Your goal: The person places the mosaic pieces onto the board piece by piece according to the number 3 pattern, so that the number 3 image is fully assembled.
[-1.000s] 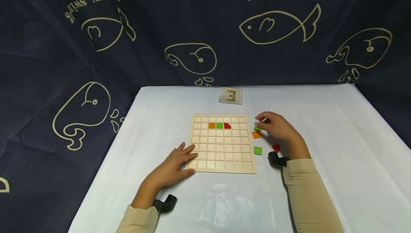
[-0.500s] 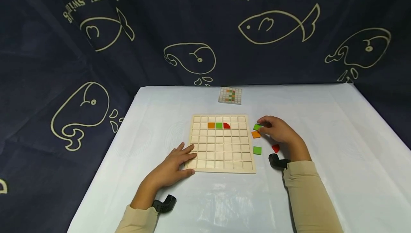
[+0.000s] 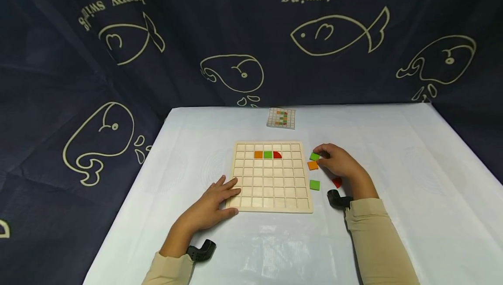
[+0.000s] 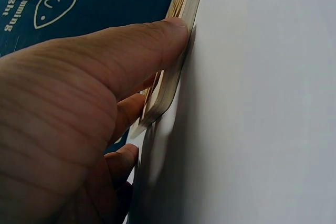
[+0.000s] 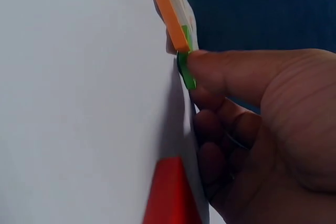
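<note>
A square wooden grid board point(image 3: 273, 181) lies on the white table. Orange point(image 3: 258, 155), green point(image 3: 268, 155) and red quarter-round point(image 3: 277, 155) tiles sit side by side in one of its upper rows. My left hand point(image 3: 209, 206) rests with spread fingers on the board's lower left corner, its thumb point(image 4: 170, 32) along the near edge. Just right of the board, my right hand point(image 3: 339, 160) pinches a loose green tile point(image 3: 314, 156) between thumb and fingers. An orange tile point(image 3: 312, 165) lies close by the thumb, as the right wrist view also shows.
Another green tile point(image 3: 315, 185) and a red quarter-round tile point(image 3: 336, 182) lie right of the board, the red one near my right wrist. A pattern card point(image 3: 281, 118) with a coloured grid lies at the table's far edge. A dark printed cloth point(image 3: 177, 23) hangs behind.
My right hand has come slightly nearer to me, and its thumb and fingers have closed on the far green tile. My left hand stays on the board.
</note>
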A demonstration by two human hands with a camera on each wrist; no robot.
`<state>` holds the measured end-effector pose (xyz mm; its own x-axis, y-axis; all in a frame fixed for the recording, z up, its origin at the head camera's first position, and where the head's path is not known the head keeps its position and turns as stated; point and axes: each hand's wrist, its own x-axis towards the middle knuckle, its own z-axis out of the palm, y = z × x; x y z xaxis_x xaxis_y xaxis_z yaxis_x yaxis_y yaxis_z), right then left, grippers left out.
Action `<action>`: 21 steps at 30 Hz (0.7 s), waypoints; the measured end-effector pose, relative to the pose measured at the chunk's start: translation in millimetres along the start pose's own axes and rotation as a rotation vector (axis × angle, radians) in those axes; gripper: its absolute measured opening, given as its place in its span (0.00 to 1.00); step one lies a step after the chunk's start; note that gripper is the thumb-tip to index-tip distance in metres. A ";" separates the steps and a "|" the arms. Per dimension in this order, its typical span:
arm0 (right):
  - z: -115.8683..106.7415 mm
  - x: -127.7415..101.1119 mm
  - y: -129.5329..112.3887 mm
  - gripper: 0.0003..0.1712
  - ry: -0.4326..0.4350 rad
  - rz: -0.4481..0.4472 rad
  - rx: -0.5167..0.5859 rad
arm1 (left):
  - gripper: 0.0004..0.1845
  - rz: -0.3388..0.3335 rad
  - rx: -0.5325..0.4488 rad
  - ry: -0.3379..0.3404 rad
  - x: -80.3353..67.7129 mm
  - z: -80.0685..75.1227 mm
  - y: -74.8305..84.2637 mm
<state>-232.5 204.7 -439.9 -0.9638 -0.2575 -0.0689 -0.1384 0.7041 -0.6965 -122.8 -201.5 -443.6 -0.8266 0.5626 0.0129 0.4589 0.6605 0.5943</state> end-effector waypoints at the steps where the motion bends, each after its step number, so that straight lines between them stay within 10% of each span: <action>1: 0.9 0.3 0.1 0.16 0.002 -0.001 -0.007 | 0.31 0.000 0.000 0.000 -0.2 0.1 -0.1; 21: 3.2 1.1 0.3 0.18 0.006 0.007 -0.051 | 0.31 0.007 -0.002 0.006 -1.0 0.5 -0.6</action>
<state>-232.8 202.6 -442.5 -0.9661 -0.2486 -0.0693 -0.1429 0.7389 -0.6584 -122.1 -202.2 -444.3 -0.8250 0.5648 0.0218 0.4644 0.6554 0.5957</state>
